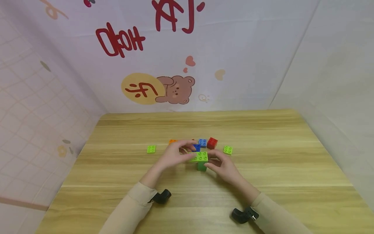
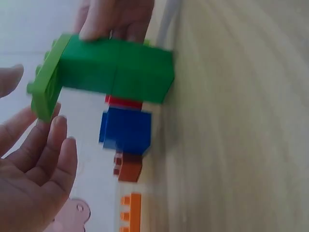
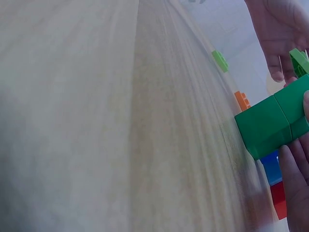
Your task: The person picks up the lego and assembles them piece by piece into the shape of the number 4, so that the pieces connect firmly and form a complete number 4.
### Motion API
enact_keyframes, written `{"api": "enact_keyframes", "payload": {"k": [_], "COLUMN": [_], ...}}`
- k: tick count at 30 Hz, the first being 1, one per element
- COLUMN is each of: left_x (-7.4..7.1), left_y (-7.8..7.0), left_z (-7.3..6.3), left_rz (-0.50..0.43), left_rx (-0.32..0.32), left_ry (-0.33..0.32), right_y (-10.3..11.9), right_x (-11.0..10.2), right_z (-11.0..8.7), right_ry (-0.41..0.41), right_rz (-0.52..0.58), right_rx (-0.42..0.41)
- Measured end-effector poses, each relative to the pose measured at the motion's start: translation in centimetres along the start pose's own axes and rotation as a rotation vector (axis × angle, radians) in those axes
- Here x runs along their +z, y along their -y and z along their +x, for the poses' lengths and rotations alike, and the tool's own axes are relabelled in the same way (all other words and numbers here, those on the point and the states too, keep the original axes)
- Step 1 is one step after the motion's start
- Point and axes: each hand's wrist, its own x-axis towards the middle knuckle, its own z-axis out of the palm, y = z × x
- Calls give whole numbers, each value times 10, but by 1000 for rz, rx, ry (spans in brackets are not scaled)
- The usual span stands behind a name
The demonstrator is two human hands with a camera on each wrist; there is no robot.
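Two dark green bricks stand stacked upright on the table, topped by a light green studded plate that overhangs to the left. My right hand grips the green bricks from the right, thumb on the near side and fingers behind, as the right wrist view shows. Beside the plate's overhanging end is my left hand, its fingers loosely bent. In the left wrist view its thumb is apart from the plate; whether a fingertip touches the plate's edge, I cannot tell.
Behind the stack lie a dark blue brick, a lighter blue brick and a red brick. Small light green pieces rest at left and right. An orange piece is partly hidden by the left hand.
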Motion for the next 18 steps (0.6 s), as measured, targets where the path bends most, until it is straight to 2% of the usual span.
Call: {"api": "enact_keyframes", "payload": {"k": [8,18], "left_x": [-18,-23], "left_y": [10,30], "left_z": [-3,-1], "left_rz": [43,47], "left_rx": [-68,-136], "left_ry": [-151,-268], "right_y": [1,-1], "right_x": [0,1], "right_z": [0,-1], "right_ry": [-5,-2], "right_rz": [-14,-25], "right_rx": [19,-2]}}
